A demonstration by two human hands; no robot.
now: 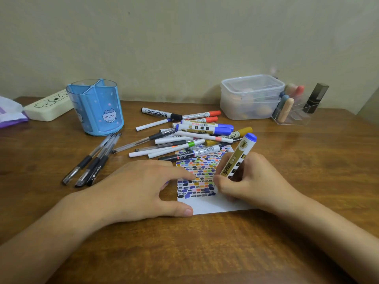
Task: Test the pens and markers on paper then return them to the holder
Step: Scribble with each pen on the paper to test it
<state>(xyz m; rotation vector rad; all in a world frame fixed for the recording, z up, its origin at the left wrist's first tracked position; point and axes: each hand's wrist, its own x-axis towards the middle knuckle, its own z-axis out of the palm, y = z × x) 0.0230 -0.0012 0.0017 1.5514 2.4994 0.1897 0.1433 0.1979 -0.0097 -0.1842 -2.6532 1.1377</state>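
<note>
My right hand (249, 181) grips a white and gold marker with a blue end (239, 155), its tip down on the paper (213, 207). The paper is covered with rows of coloured marks, and its near strip is blank. My left hand (141, 188) lies flat on the paper's left edge, fingers spread. A pile of several pens and markers (184, 134) lies just beyond the paper. Three black gel pens (92, 160) lie to the left. The blue holder (96, 107) stands at the back left with no pens in it.
A clear lidded plastic box (250, 97) and a clear organiser with small items (291, 111) stand at the back right. A cream pencil case (48, 108) and a purple bag (10, 113) lie at the back left. The wooden desk (184, 253) meets a wall.
</note>
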